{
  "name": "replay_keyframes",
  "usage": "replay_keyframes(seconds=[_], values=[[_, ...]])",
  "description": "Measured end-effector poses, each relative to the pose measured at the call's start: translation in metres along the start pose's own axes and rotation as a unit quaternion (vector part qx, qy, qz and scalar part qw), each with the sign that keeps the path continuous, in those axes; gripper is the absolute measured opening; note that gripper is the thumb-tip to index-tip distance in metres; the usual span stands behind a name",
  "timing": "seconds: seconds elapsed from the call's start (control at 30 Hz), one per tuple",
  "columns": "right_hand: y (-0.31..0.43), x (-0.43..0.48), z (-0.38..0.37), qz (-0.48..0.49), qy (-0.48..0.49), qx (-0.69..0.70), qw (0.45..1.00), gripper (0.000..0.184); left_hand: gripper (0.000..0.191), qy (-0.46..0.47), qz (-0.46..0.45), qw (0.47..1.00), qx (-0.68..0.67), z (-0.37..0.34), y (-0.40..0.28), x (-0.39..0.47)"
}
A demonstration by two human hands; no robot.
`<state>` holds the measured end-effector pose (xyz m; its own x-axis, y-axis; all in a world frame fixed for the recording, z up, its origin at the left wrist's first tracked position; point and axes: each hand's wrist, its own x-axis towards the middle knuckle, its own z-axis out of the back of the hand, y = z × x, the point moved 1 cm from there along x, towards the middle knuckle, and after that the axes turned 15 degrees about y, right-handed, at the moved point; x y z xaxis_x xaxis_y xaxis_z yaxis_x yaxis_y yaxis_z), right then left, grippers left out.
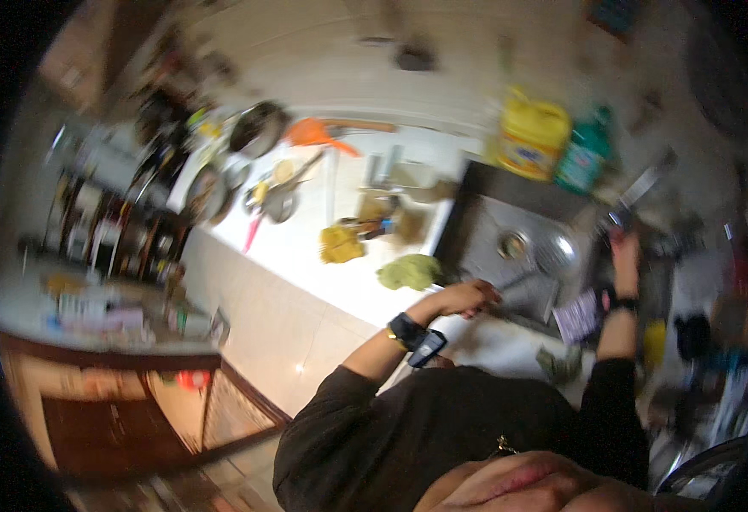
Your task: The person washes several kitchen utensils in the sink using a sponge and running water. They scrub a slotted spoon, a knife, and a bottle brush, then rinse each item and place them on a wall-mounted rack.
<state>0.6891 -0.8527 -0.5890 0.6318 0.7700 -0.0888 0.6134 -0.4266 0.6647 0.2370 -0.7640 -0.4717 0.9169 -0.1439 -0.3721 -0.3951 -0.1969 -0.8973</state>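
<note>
My left hand (473,297) is at the near left edge of the sink (515,307), closed around the handle of a long-handled metal utensil (554,248). The utensil's round, shiny end lies over the sink basin, right of the drain (512,244). At the right side of the sink my right hand (624,246) reaches to the base of the metal faucet (643,185); blur hides how its fingers lie. A green cloth (410,271) rests on the counter just left of the sink. Beside my right wrist is a purple packet (579,317) bearing writing.
Behind the sink stand a yellow jug (533,137) and a green bottle (584,153). The white counter (291,256) holds a yellow sponge-like thing (341,244), an orange funnel-like thing (313,133), pans (259,130) and small containers. A shelf rack (118,237) with jars stands further left.
</note>
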Motion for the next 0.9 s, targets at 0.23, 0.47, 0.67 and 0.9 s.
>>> replay_keyframes(seconds=[0.23, 0.47, 0.67, 0.9], values=[[-0.003, -0.052, -0.049, -0.126, -0.166, -0.078, 0.975, 0.051, 0.034, 0.100, -0.087, 0.915, 0.380, 0.034, 0.066, 0.087], [-0.173, -0.037, -0.236, -0.161, 0.184, -0.338, 0.909, 0.050, 0.016, 0.082, -0.170, 0.982, -0.006, 0.054, 0.063, 0.071], [-0.282, -0.083, -0.348, -0.200, 0.362, -0.365, 0.834, 0.050, 0.018, -0.090, -0.157, 0.984, 0.003, 0.048, 0.066, 0.004], [-0.321, -0.107, -0.372, -0.222, 0.411, -0.378, 0.799, 0.050, 0.020, -0.140, -0.140, 0.980, -0.008, 0.048, 0.071, -0.014]])
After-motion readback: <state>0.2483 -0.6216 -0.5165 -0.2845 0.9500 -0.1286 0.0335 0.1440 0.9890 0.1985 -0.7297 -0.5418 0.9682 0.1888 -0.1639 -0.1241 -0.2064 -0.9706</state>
